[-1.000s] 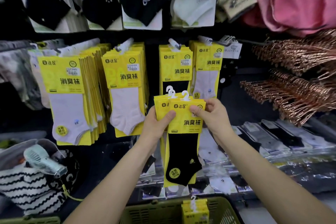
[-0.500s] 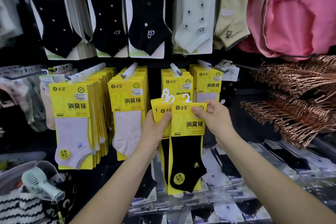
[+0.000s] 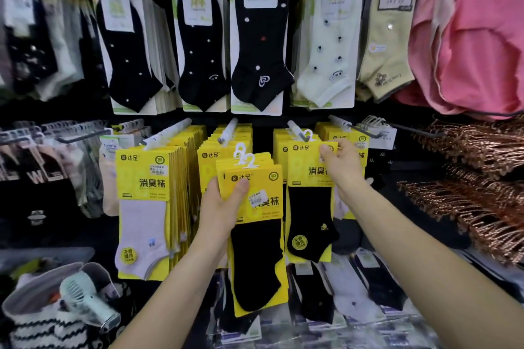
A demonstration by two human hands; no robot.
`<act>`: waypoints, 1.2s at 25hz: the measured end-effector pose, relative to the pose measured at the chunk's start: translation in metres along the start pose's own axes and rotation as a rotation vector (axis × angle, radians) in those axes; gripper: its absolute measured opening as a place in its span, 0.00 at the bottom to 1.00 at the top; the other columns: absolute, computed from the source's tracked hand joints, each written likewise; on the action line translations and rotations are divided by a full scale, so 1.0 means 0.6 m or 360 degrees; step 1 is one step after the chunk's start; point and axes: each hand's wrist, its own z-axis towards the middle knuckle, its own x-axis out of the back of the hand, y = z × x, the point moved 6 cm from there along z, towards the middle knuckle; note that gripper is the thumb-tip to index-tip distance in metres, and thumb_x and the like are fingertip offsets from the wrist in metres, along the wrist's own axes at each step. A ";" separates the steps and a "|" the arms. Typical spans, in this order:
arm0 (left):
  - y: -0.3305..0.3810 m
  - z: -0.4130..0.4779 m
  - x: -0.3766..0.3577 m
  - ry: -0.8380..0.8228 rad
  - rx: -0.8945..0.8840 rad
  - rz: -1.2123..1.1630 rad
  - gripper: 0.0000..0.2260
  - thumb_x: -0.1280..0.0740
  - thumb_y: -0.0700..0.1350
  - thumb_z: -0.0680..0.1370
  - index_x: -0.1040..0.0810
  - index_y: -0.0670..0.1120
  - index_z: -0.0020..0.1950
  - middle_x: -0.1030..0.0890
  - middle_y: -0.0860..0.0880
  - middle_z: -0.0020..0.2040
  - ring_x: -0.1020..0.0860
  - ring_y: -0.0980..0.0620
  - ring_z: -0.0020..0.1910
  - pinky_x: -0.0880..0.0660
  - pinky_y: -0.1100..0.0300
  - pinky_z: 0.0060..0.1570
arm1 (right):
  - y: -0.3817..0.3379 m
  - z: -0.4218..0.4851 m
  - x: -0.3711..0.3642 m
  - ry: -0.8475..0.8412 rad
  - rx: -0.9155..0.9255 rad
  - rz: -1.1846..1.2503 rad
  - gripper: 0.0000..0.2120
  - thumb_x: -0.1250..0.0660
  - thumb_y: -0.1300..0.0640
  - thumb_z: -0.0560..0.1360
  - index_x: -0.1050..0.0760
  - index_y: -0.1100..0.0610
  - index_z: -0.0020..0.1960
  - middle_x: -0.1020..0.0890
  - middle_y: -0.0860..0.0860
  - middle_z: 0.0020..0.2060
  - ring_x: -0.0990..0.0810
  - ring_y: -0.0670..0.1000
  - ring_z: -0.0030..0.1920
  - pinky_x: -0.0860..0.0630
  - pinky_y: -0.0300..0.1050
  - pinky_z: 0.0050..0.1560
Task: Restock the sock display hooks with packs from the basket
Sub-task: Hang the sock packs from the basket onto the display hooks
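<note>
Hanging black-sock pack [image 3: 309, 195] with right hand [image 3: 344, 167]; left hand [image 3: 221, 207] gripping stack [image 3: 255, 235]

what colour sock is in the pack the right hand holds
Black sock, yellow card; head view.

The yellow card of the white-sock pack [image 3: 143, 178] hanging at the left reads 达足 at top left, SGS in a round seal at top right and 消臭袜 in large black characters; a round yellow sticker [image 3: 129, 255] on its sock ends in 缝合. The bundle of packs [image 3: 253, 193] gripped by the left hand [image 3: 218, 207] and the black-sock pack [image 3: 309, 173] pinched by the right hand [image 3: 343, 167] show the same 达足 and 消臭袜, partly covered by the hands and a blurred price label [image 3: 258, 198]. Above, the white header cards [image 3: 198, 0] bear a green 麻; the smaller print cannot be read.
</note>
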 end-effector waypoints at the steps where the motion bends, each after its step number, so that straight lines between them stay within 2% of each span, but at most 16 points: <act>1: 0.002 -0.001 -0.001 -0.0012 0.0002 -0.0013 0.30 0.33 0.59 0.70 0.31 0.49 0.68 0.25 0.51 0.65 0.29 0.49 0.66 0.33 0.45 0.67 | -0.001 0.003 -0.011 -0.0012 -0.0003 -0.0037 0.17 0.39 0.55 0.79 0.33 0.59 0.66 0.25 0.55 0.54 0.29 0.50 0.51 0.33 0.45 0.49; 3: 0.000 -0.001 -0.006 -0.0034 0.0008 -0.0031 0.24 0.33 0.56 0.73 0.30 0.50 0.66 0.23 0.52 0.62 0.27 0.51 0.64 0.31 0.47 0.65 | 0.001 0.006 -0.023 -0.0008 -0.0015 -0.0117 0.19 0.39 0.55 0.79 0.34 0.58 0.68 0.26 0.56 0.59 0.29 0.51 0.54 0.33 0.45 0.51; 4: -0.001 -0.002 -0.010 -0.0044 0.0017 -0.0038 0.20 0.33 0.54 0.74 0.29 0.50 0.64 0.22 0.54 0.60 0.26 0.53 0.62 0.29 0.52 0.63 | 0.002 0.007 -0.025 0.0008 -0.0022 -0.0160 0.19 0.39 0.55 0.79 0.34 0.59 0.68 0.26 0.57 0.61 0.28 0.52 0.55 0.32 0.45 0.51; 7: 0.001 -0.005 -0.028 -0.0086 0.0035 -0.0028 0.13 0.34 0.51 0.76 0.28 0.53 0.59 0.23 0.62 0.53 0.27 0.71 0.53 0.30 0.71 0.49 | 0.002 0.004 -0.020 0.0036 -0.0047 -0.0257 0.22 0.37 0.52 0.78 0.35 0.60 0.69 0.27 0.57 0.64 0.26 0.55 0.59 0.30 0.46 0.52; 11: -0.001 -0.010 -0.051 -0.0111 0.0054 -0.0032 0.06 0.33 0.51 0.76 0.27 0.58 0.51 0.22 0.63 0.51 0.24 0.70 0.48 0.30 0.71 0.43 | 0.007 -0.026 0.016 0.0182 -0.0044 -0.0153 0.16 0.35 0.54 0.77 0.31 0.57 0.62 0.23 0.50 0.50 0.25 0.46 0.44 0.33 0.36 0.38; 13: -0.002 -0.014 -0.066 -0.0123 0.0059 -0.0022 0.05 0.33 0.51 0.76 0.26 0.58 0.50 0.21 0.63 0.50 0.24 0.70 0.48 0.29 0.71 0.42 | 0.009 -0.051 0.032 0.0188 0.0026 -0.0050 0.12 0.35 0.52 0.77 0.29 0.57 0.57 0.24 0.45 0.44 0.26 0.42 0.42 0.33 0.32 0.37; 15: -0.001 -0.018 -0.083 -0.0133 0.0053 -0.0032 0.05 0.33 0.50 0.76 0.26 0.56 0.51 0.21 0.60 0.51 0.23 0.67 0.49 0.28 0.69 0.43 | 0.011 -0.081 0.026 -0.0020 0.0092 0.0044 0.10 0.35 0.49 0.76 0.27 0.55 0.50 0.24 0.44 0.41 0.25 0.43 0.43 0.31 0.33 0.40; 18: 0.008 -0.026 -0.111 -0.0141 0.0032 -0.0038 0.03 0.32 0.48 0.76 0.25 0.55 0.48 0.20 0.59 0.48 0.21 0.69 0.43 0.27 0.74 0.37 | 0.011 -0.117 0.000 -0.0418 0.0114 -0.0011 0.12 0.30 0.47 0.71 0.28 0.52 0.49 0.20 0.49 0.45 0.22 0.51 0.48 0.25 0.40 0.46; 20: 0.013 -0.028 -0.121 -0.0131 0.0026 -0.0067 0.04 0.31 0.48 0.75 0.25 0.54 0.47 0.19 0.59 0.46 0.21 0.70 0.40 0.28 0.76 0.34 | 0.006 -0.121 0.002 -0.0434 0.0117 -0.0110 0.18 0.27 0.47 0.68 0.27 0.56 0.52 0.19 0.56 0.50 0.21 0.56 0.51 0.23 0.51 0.53; 21: 0.014 -0.029 -0.123 -0.0135 0.0034 -0.0090 0.05 0.30 0.48 0.74 0.24 0.53 0.48 0.19 0.58 0.46 0.20 0.68 0.41 0.26 0.74 0.35 | 0.001 -0.118 0.007 -0.0409 0.0123 -0.0130 0.18 0.27 0.48 0.69 0.26 0.56 0.52 0.19 0.56 0.50 0.21 0.56 0.51 0.23 0.52 0.54; 24: 0.016 -0.028 -0.119 -0.0165 0.0086 -0.0106 0.11 0.31 0.50 0.74 0.24 0.49 0.55 0.18 0.53 0.51 0.20 0.60 0.49 0.24 0.66 0.43 | -0.005 -0.111 0.019 -0.0424 0.0125 -0.0015 0.06 0.29 0.54 0.72 0.25 0.50 0.47 0.16 0.47 0.45 0.18 0.45 0.45 0.21 0.37 0.45; 26: 0.018 -0.026 -0.115 -0.0204 0.0075 -0.0104 0.10 0.35 0.50 0.77 0.25 0.51 0.56 0.20 0.54 0.53 0.21 0.60 0.51 0.24 0.65 0.46 | 0.002 -0.109 0.025 -0.0447 0.0054 0.0132 0.05 0.31 0.59 0.74 0.24 0.50 0.48 0.16 0.47 0.44 0.18 0.39 0.41 0.22 0.33 0.41; 28: 0.021 -0.025 -0.107 -0.0223 0.0030 -0.0060 0.07 0.37 0.50 0.78 0.26 0.53 0.55 0.20 0.56 0.53 0.22 0.62 0.52 0.25 0.66 0.47 | 0.012 -0.109 0.031 -0.0423 -0.0028 0.0223 0.05 0.34 0.60 0.76 0.24 0.53 0.50 0.16 0.49 0.45 0.17 0.42 0.42 0.20 0.38 0.42; 30: 0.022 -0.021 -0.094 -0.0180 0.0018 -0.0067 0.03 0.39 0.50 0.79 0.26 0.56 0.51 0.20 0.60 0.50 0.22 0.65 0.50 0.25 0.69 0.46 | 0.023 -0.104 0.037 -0.0363 -0.0114 0.0244 0.08 0.35 0.59 0.77 0.25 0.55 0.56 0.17 0.54 0.50 0.18 0.50 0.49 0.20 0.50 0.48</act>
